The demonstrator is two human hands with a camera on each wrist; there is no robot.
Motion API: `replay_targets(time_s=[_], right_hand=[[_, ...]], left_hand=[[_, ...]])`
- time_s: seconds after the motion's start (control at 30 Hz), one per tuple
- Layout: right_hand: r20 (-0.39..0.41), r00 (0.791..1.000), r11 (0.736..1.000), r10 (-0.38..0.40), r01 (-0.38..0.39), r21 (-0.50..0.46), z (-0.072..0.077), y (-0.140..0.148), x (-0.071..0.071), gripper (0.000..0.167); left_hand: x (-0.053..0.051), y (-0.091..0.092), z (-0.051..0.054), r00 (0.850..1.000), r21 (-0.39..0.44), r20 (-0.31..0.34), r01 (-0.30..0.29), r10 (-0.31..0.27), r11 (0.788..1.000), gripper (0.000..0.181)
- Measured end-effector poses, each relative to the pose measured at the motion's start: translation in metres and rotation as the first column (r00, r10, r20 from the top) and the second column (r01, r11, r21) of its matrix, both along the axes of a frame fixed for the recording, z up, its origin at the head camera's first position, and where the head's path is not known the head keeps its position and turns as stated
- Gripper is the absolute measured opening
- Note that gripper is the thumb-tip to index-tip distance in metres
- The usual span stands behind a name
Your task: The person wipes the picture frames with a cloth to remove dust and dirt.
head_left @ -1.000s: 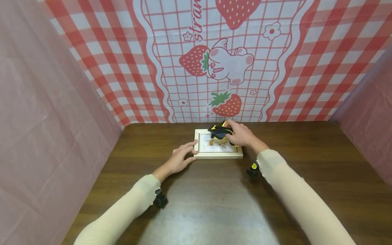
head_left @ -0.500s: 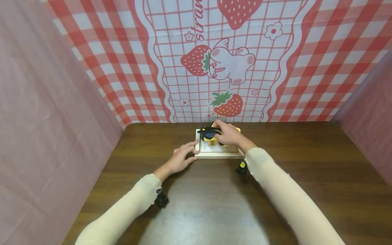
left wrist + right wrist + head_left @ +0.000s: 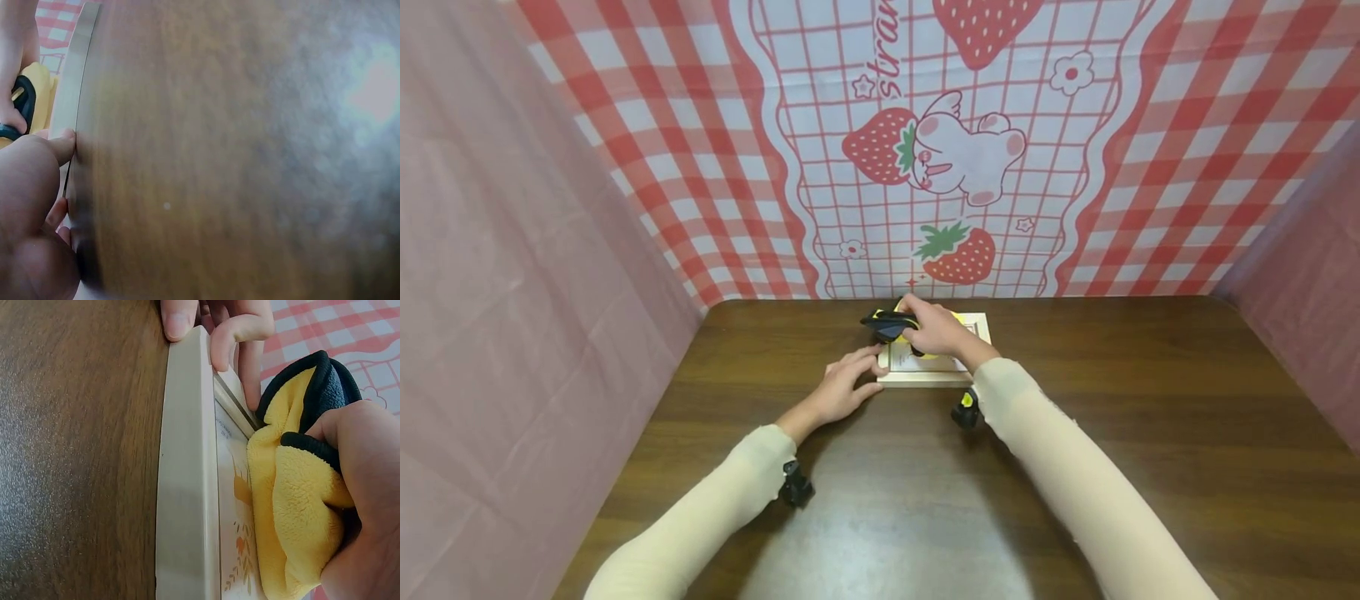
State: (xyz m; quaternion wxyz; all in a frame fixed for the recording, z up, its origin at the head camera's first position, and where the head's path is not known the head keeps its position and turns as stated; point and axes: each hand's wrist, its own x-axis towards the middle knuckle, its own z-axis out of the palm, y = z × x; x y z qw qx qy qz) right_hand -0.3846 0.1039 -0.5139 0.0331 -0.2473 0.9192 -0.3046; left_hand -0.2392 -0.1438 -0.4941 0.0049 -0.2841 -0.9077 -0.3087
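A cream picture frame (image 3: 928, 380) lies flat near the table's far edge, its print of orange plants (image 3: 240, 550) partly covered. At its left end my left hand (image 3: 842, 390) holds the corner: in the right wrist view the thumb is against the near outer side and a bent index finger reaches over the rim. My right hand (image 3: 938, 332) grips a bunched, fluffy cloth (image 3: 300, 506), yellow with a dark grey-blue side and black edging. The cloth rests on the frame's face, and its dark end sticks out past the left rim, above the left fingers.
The brown wooden table (image 3: 880, 483) extends toward me and to both sides. Right behind the frame rises a red-and-white checked strawberry curtain (image 3: 955, 167). Pink drapes (image 3: 512, 292) hang at the sides. A small black camera is strapped to each wrist.
My right hand has slid the cloth leftward across the frame's face, from its right part to past the left rim. The left hand and the frame have stayed in place.
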Motion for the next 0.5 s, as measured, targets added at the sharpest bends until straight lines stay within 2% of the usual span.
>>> replay_targets(time_s=[0.1,0.23,0.27,0.37,0.47,0.5], right_hand=[[0.003,1.0,1.0,0.002,-0.002,-0.004,-0.006,0.0,-0.005,0.029],[-0.015,1.0,1.0,-0.011,0.01,-0.009,-0.004,0.003,-0.002,0.028],[-0.012,1.0,1.0,-0.001,0.001,-0.008,0.006,0.004,0.008,0.028],[0.01,1.0,1.0,0.013,-0.013,-0.001,0.015,0.008,0.013,0.03],[0.031,0.999,1.0,0.011,-0.012,0.01,0.014,0.014,0.009,0.032],[0.028,1.0,1.0,-0.001,0.0,0.015,0.002,0.017,-0.004,0.032]], left_hand=[[0.0,0.0,0.0,1.0,-0.005,0.004,0.0,0.0,1.0,0.017],[-0.002,0.0,-0.002,1.0,-0.009,0.005,0.005,-0.005,1.0,0.016],[-0.002,0.0,-0.002,1.0,-0.008,0.001,0.005,-0.005,1.0,0.016],[-0.003,0.0,-0.003,1.0,-0.006,-0.003,0.005,-0.005,1.0,0.016],[-0.002,0.0,-0.002,1.0,-0.003,0.009,0.0,0.0,1.0,0.017],[-0.002,-0.001,-0.002,1.0,-0.002,0.014,-0.003,0.003,1.0,0.017]])
